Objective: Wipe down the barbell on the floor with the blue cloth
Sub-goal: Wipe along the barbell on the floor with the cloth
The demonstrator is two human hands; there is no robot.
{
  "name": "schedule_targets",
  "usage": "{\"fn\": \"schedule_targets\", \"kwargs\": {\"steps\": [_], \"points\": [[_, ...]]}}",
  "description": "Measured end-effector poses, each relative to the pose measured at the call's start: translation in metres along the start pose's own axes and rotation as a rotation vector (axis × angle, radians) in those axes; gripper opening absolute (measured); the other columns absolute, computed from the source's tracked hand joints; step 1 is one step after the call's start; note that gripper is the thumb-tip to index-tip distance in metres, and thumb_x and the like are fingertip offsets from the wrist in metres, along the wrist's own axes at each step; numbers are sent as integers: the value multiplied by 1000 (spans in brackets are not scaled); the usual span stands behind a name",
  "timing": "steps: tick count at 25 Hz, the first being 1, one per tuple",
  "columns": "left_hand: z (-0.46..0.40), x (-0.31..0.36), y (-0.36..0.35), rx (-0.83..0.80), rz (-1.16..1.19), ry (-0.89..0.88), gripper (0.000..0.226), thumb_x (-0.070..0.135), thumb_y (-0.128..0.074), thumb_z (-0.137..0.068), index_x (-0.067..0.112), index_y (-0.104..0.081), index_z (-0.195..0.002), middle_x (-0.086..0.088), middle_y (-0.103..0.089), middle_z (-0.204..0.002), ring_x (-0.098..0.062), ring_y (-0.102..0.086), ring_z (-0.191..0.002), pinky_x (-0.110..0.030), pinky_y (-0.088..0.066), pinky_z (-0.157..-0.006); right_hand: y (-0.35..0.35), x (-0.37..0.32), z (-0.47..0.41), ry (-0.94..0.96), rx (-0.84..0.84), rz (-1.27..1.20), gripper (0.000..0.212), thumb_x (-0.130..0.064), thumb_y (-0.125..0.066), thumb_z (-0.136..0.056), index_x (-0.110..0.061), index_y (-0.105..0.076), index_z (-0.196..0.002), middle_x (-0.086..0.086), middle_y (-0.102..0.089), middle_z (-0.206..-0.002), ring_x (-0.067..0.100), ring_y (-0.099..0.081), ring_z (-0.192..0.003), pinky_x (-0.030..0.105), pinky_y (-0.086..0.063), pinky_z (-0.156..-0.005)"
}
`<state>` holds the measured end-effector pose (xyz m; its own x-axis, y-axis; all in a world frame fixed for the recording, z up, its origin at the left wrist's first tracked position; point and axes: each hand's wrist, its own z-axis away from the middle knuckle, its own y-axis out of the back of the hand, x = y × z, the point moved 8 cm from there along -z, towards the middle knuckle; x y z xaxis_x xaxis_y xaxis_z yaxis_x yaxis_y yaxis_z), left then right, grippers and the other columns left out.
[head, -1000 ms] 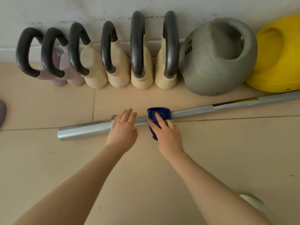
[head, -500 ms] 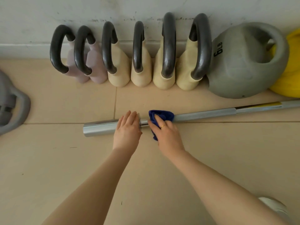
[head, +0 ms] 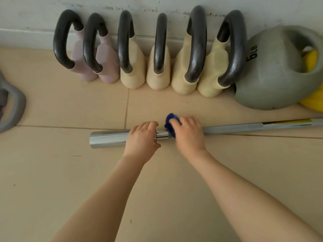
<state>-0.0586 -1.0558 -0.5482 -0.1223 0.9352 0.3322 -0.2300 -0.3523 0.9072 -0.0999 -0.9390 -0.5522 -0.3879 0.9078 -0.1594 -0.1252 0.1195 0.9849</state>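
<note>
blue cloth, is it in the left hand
No, the blue cloth is gripped by the right hand on the barbell; the left hand holds bare steel.

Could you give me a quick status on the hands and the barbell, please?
Left hand steadying barbell at the sleeve. Right hand pressing blue cloth on shaft. Nothing in the way.

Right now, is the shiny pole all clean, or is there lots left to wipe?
Nothing looks finished for sure; no dirt shows either way. In hand: the right hand presses the blue cloth around the barbell just beside its collar, while the left hand holds the thick sleeve steady. Left: probably the long shaft running off to the right, and the chrome sleeve end, which the cloth is not touching.
</note>
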Motion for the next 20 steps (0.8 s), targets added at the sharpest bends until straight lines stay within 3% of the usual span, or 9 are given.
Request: {"fn": "schedule_targets", "kwargs": {"steps": [2, 3, 5, 7, 10, 12, 16, 18, 20], "points": [[3, 3, -3, 17, -1, -13, 60, 23, -81, -67, 11, -54, -119, -1, -62, -118, -22, -55, -115, -31, -39, -93, 1, 6, -3, -178, -74, 4, 17, -3, -65, -69, -7, -64, -86, 17, -63, -80, 37, -61, -70, 37, -48, -58], [5, 4, -4, 27, -12, -22, 61, 20, -85, -60, 9, -58, -114, -4, -65, -113, -24, -59, -109, -33, -44, -88, 3, -8, -7, -136, -59, 15, 16, -2, -65, -69, -5, -64, -84, 17, -62, -77, 37, -61, -66, 35, -47, -54], [7, 3, -4, 32, -31, 13, 59, 19, -86, -59, 9, -59, -112, -4, -64, -115, -26, -60, -108, -35, -45, -84, -3, -37, -6, 61, -188, 30, 19, -4, -55, -80, -6, -61, -98, 16, -60, -92, 36, -60, -82, 36, -44, -65], [8, 6, -5, -10, -48, 36, 59, 24, -77, -71, 13, -51, -123, 0, -54, -128, -25, -47, -120, -36, -39, -91, 1, -11, -7, 78, -268, 84, 26, -10, -45, -88, -12, -55, -113, 12, -57, -110, 34, -54, -100, 37, -40, -79], [6, 11, -10, -32, -147, 33, 61, 27, -69, -80, 16, -41, -132, 0, -43, -134, -24, -39, -124, -32, -35, -98, 17, 83, 11, -365, -176, 56, 31, -10, -51, -86, -14, -56, -116, 13, -55, -116, 34, -50, -106, 39, -42, -84], [9, 15, -10, -38, -165, 21, 66, 23, -73, -76, 13, -42, -134, -4, -47, -131, -26, -43, -120, -33, -36, -98, 15, 80, 29, -458, -116, -6, 30, -5, -54, -82, -10, -61, -111, 17, -58, -108, 37, -52, -100, 40, -46, -78], [15, 21, -5, 18, -253, 20, 77, 21, -92, -45, 11, -62, -115, -5, -66, -101, -27, -63, -94, -34, -52, -80, 7, 10, 35, 45, -55, -16, 26, -5, -68, -63, -9, -70, -88, 16, -67, -92, 36, -61, -78, 34, -50, -62], [17, 24, -3, 3, -203, 54, 68, 21, -75, -74, 13, -44, -135, -6, -53, -132, -29, -44, -127, -37, -37, -104, 15, 49, 27, 46, -88, 49, 26, -7, -58, -75, -11, -67, -99, 15, -64, -106, 36, -57, -91, 38, -46, -72], [12, 36, -10, -26, -147, 48, 63, 18, -51, -91, 14, -20, -147, -4, -21, -155, -24, -12, -144, -35, -13, -116, 22, 119, 29, -231, -55, 99, 32, -7, -49, -85, -11, -59, -114, 14, -57, -120, 36, -49, -104, 40, -40, -82]]}}
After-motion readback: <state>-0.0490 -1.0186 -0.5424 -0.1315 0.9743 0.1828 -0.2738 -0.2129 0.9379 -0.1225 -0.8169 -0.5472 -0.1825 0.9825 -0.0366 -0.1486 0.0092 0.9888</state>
